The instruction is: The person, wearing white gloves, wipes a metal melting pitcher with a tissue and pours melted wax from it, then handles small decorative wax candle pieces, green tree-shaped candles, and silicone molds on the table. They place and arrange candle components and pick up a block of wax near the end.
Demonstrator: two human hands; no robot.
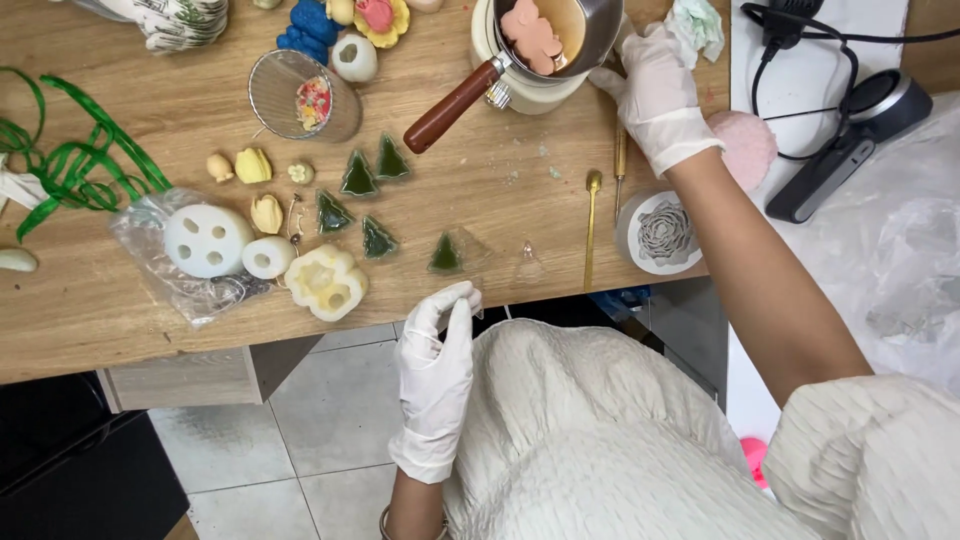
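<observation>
The small metal melting pot [560, 30] sits on a cream-coloured warmer [525, 92] at the far edge of the desk [120, 300], its wooden handle [450, 108] angled toward the middle of the desk. Pinkish wax pieces [530, 35] lie inside it, apparently not yet fully melted. The right hand [655, 90], in a white glove, rests against the pot's right side, fingers together and curved toward the rim; whether they grip anything there I cannot tell.

To do this step well, I judge that the pot should be kept level on the warmer and steadied by the wooden handle, not the metal wall, which is likely hot, with gloved fingers kept clear of the wax.

The left hand [437, 370], also gloved, is held just off the near edge of the desk, above the lap, thumb and forefinger pinched on what looks like a small clear piece, possibly a mould shell; it is too transparent to be sure.

Near that edge lie green tree-shaped castings [372, 205], one [445, 255] just beside the left hand. A round grey flower mould [660, 235] stands at the near edge under the right forearm, with a gold spoon [592, 225] beside it. White silicone moulds [208, 240] lie on a plastic bag toward the left, and a wire strainer [300, 95] farther back.

The pot's far rim, the items along the far edge and the green ribbon [70, 165] at the left edge are cut off by the frame.
</observation>
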